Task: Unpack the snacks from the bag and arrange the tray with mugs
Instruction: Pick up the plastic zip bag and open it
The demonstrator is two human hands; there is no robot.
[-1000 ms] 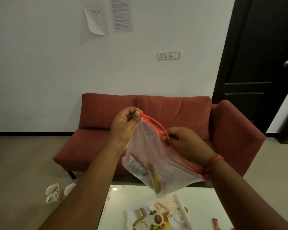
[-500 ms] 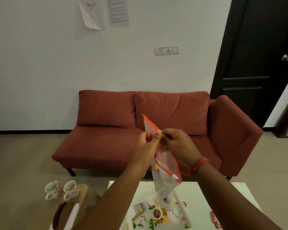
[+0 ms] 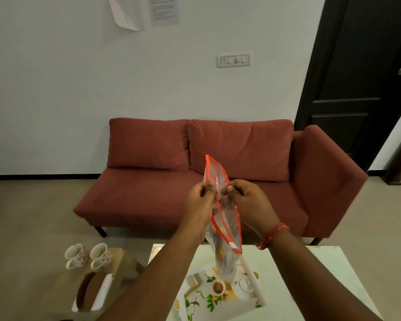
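Clear plastic bag [image 3: 227, 218] with an orange rim hangs in the air above the tray [image 3: 220, 295] on the white table [image 3: 322, 274]. Left hand [image 3: 198, 205] and right hand [image 3: 248, 200] each pinch one side of the rim, fingers closed. Two mugs [image 3: 88, 254] stand on the floor, left of the table.
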